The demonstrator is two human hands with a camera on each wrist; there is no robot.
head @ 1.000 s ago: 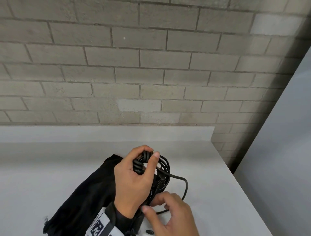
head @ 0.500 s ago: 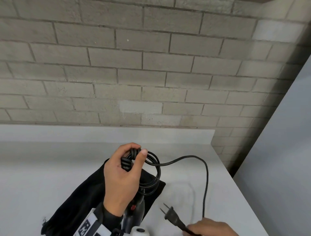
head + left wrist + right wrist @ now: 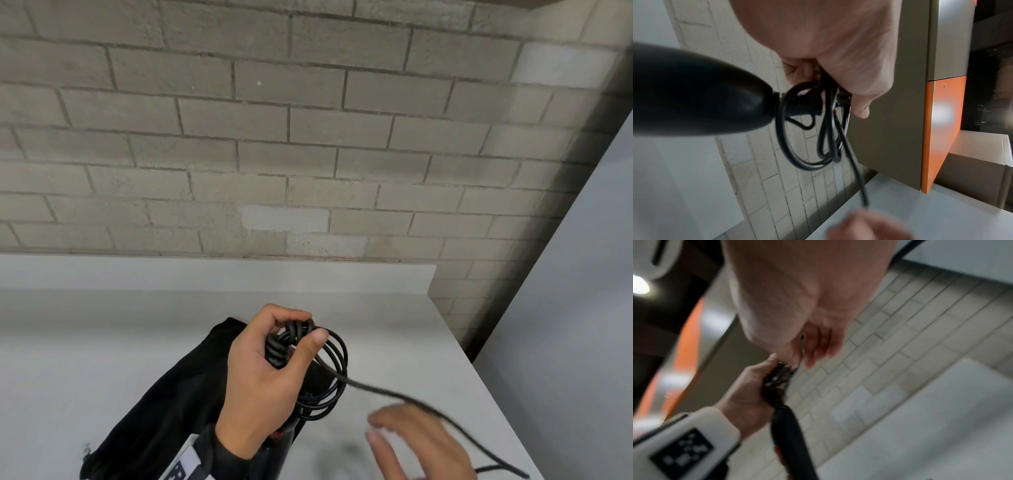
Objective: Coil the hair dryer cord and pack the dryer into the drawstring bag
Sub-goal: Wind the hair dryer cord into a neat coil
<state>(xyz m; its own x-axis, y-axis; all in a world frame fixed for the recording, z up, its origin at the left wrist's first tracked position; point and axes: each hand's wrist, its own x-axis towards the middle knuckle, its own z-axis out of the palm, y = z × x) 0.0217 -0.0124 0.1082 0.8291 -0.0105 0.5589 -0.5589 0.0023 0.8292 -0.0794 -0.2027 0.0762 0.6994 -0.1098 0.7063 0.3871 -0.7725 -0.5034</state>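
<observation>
My left hand (image 3: 294, 332) grips several loops of the black hair dryer cord (image 3: 337, 359) above the table. The dryer's black handle (image 3: 279, 445) hangs under that hand; its body (image 3: 694, 91) fills the left wrist view beside the loops. A loose stretch of cord (image 3: 394, 392) runs down and right from the coil, past my blurred right hand (image 3: 404, 442). In the right wrist view, the right hand (image 3: 807, 345) pinches a thin dark line, apparently the cord. The black drawstring bag (image 3: 164, 404) lies flat on the table beneath my left forearm. The plug is out of sight.
The white table (image 3: 102, 342) ends at a raised back lip against the grey brick wall (image 3: 308, 137). Its right edge borders a grey panel (image 3: 582, 308). An orange-edged cabinet (image 3: 941, 129) shows in the left wrist view.
My right hand has come up from the bottom edge toward the coil, and the tall arc of cord has dropped into a low line running right. The left hand keeps its grip on the loops.
</observation>
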